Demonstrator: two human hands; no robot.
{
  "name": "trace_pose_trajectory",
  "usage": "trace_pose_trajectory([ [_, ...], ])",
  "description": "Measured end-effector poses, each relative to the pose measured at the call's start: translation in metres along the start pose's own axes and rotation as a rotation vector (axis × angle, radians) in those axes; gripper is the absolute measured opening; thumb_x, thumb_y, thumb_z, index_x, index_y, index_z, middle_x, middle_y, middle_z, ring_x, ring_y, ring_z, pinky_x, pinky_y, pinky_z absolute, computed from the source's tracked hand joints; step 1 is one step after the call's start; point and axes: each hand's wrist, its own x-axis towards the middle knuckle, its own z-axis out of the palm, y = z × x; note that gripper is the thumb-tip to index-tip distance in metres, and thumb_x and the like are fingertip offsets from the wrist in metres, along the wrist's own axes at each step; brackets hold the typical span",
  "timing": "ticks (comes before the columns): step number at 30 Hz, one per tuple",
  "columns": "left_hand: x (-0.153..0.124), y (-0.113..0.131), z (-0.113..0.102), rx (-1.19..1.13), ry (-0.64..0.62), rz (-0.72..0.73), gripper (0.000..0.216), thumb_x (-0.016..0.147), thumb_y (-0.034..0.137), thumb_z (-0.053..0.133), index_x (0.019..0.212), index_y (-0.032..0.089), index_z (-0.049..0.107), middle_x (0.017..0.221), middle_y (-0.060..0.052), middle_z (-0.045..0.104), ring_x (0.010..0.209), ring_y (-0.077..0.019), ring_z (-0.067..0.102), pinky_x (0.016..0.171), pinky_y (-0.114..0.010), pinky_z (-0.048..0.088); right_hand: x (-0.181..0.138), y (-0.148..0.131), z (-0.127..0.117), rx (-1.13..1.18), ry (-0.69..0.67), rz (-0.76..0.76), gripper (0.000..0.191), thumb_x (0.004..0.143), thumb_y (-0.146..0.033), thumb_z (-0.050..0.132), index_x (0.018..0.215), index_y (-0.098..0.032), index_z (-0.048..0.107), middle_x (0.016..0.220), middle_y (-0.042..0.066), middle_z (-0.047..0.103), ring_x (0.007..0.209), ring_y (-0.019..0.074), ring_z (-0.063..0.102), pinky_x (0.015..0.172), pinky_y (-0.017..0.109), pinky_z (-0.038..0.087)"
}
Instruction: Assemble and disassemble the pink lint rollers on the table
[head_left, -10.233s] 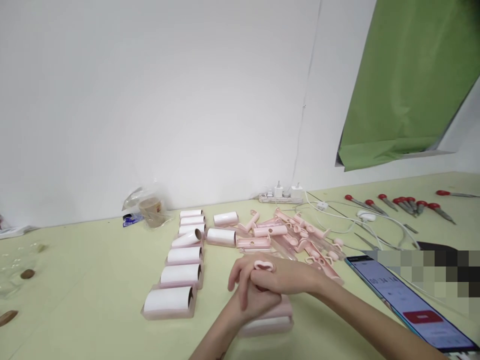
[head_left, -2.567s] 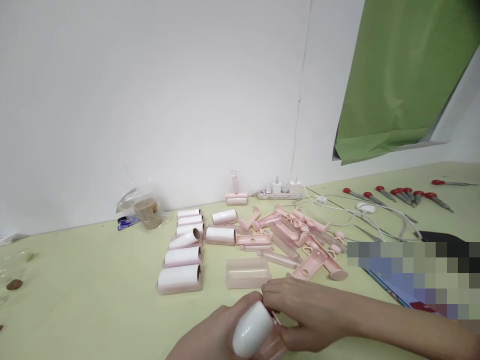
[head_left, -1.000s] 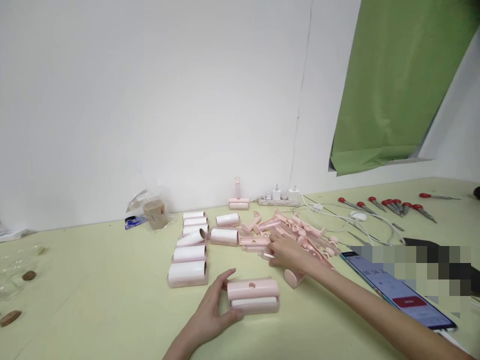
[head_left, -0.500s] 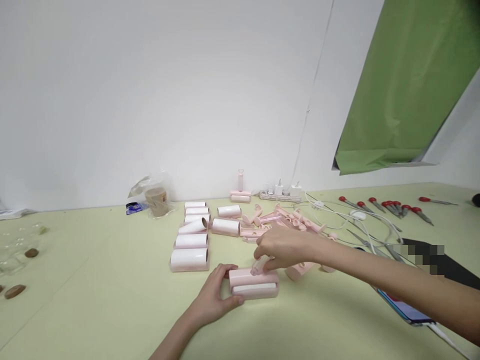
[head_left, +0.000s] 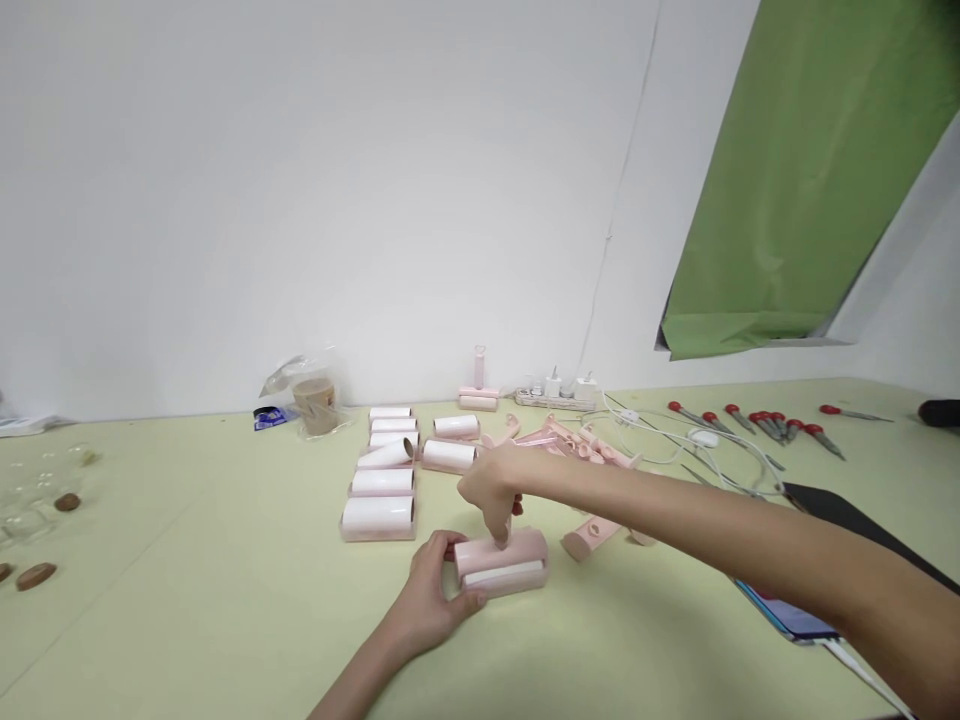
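Here, left hand (head_left: 427,605) steadying pink roller (head_left: 501,563), right hand (head_left: 493,482) apparently inserting handle (head_left: 501,532).

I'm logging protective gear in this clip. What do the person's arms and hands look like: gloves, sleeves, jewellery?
Both are bare. The left hand and right hand wear no gloves, and no ring shows. The left forearm and right forearm show no sleeve, watch or bracelet up to the picture's edge.

Pink roller case (head_left: 501,561), green sheet (head_left: 806,170)
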Motion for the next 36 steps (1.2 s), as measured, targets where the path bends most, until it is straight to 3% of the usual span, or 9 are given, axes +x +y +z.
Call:
trace_pose_trajectory([
  [5, -0.018, 0.023, 0.025, 0.214, 0.187, -0.237, 0.039, 0.056, 0.029, 0.061, 0.09, 0.019, 0.045, 0.091, -0.003, 0.052, 0.093, -0.0228, 0.045, 0.086, -0.038, 0.024, -0.005, -0.002, 0.008, 0.085, -0.027, 0.028, 0.028, 0.046, -0.021, 0.068, 0.03, -0.015, 0.046, 0.036, 0.001, 0.052, 0.045, 0.0185, 0.055, 0.048, 0.03, 0.043],
  [11, -0.029, 0.037, 0.052, 0.346, 0.383, -0.245, 0.035, 0.053, 0.033, 0.065, 0.077, 0.017, 0.045, 0.084, -0.004, 0.056, 0.086, -0.0219, 0.049, 0.083, -0.038, 0.021, -0.019, -0.013, 0.018, 0.031, 0.057, 0.016, 0.024, 0.049, -0.011, 0.055, 0.029, -0.016, 0.042, 0.041, 0.005, 0.055, 0.051, 0.0234, 0.058, 0.047, 0.032, 0.043],
  [15, -0.03, 0.04, 0.06, 0.405, 0.449, -0.263, 0.031, 0.054, 0.032, 0.064, 0.074, 0.017, 0.046, 0.079, -0.004, 0.056, 0.083, -0.0238, 0.051, 0.081, -0.039, 0.021, -0.02, -0.011, 0.014, 0.077, -0.001, 0.039, 0.029, 0.048, -0.012, 0.058, 0.026, -0.016, 0.039, 0.037, 0.004, 0.052, 0.048, 0.0229, 0.058, 0.045, 0.031, 0.042],
  [19, -0.029, 0.04, 0.055, 0.404, 0.411, -0.289, 0.027, 0.054, 0.031, 0.06, 0.073, 0.017, 0.047, 0.078, -0.004, 0.057, 0.083, -0.0244, 0.051, 0.082, -0.039, 0.021, -0.019, -0.013, 0.016, 0.084, -0.022, 0.06, 0.031, 0.049, -0.01, 0.058, 0.026, -0.016, 0.039, 0.036, 0.004, 0.051, 0.049, 0.0235, 0.058, 0.046, 0.031, 0.043],
  [24, -0.023, 0.032, 0.03, 0.347, 0.197, -0.136, 0.029, 0.054, 0.03, 0.058, 0.079, 0.019, 0.049, 0.083, -0.002, 0.057, 0.084, -0.0214, 0.05, 0.084, -0.036, 0.02, -0.019, -0.016, 0.018, 0.122, -0.059, 0.069, 0.025, 0.052, -0.011, 0.059, 0.032, -0.015, 0.045, 0.038, 0.005, 0.052, 0.057, 0.0273, 0.059, 0.049, 0.034, 0.045],
  [28, -0.017, 0.024, 0.005, 0.385, 0.104, -0.08, 0.037, 0.057, 0.029, 0.055, 0.092, 0.021, 0.05, 0.09, -0.003, 0.057, 0.092, -0.0231, 0.046, 0.086, -0.035, 0.021, -0.029, 0.019, 0.006, 0.387, -0.164, -0.005, 0.032, 0.068, -0.04, 0.053, 0.056, -0.011, 0.061, 0.051, 0.006, 0.061, 0.053, 0.0181, 0.06, 0.05, 0.026, 0.047],
  [30, -0.015, 0.02, -0.004, 0.368, 0.059, -0.131, 0.041, 0.059, 0.029, 0.052, 0.099, 0.021, 0.049, 0.094, -0.005, 0.055, 0.098, -0.0259, 0.044, 0.085, -0.036, 0.025, -0.037, 0.05, 0.007, 0.628, 0.035, -0.084, 0.044, 0.076, -0.05, 0.039, 0.079, -0.013, 0.063, 0.063, 0.005, 0.064, 0.053, 0.0139, 0.06, 0.051, 0.023, 0.046],
  [32, -0.013, 0.016, -0.01, 0.315, 0.027, -0.172, 0.052, 0.058, 0.029, 0.053, 0.108, 0.021, 0.045, 0.104, -0.007, 0.052, 0.105, -0.0283, 0.04, 0.085, -0.037, 0.029, -0.044, 0.083, 0.02, 0.623, 0.464, 0.011, 0.04, 0.08, -0.045, 0.037, 0.086, -0.014, 0.06, 0.069, 0.005, 0.064, 0.055, 0.0118, 0.059, 0.051, 0.02, 0.043],
  [36, -0.003, 0.019, -0.014, 0.218, 0.191, -0.058, 0.095, 0.046, 0.032, 0.067, 0.128, 0.016, 0.021, 0.13, -0.012, 0.03, 0.119, -0.0298, 0.026, 0.095, -0.041, 0.024, -0.046, 0.126, 0.072, 0.528, 0.696, 0.215, 0.023, 0.077, -0.024, 0.042, 0.081, -0.01, 0.06, 0.077, 0.011, 0.063, 0.068, 0.0179, 0.058, 0.056, 0.024, 0.039],
])
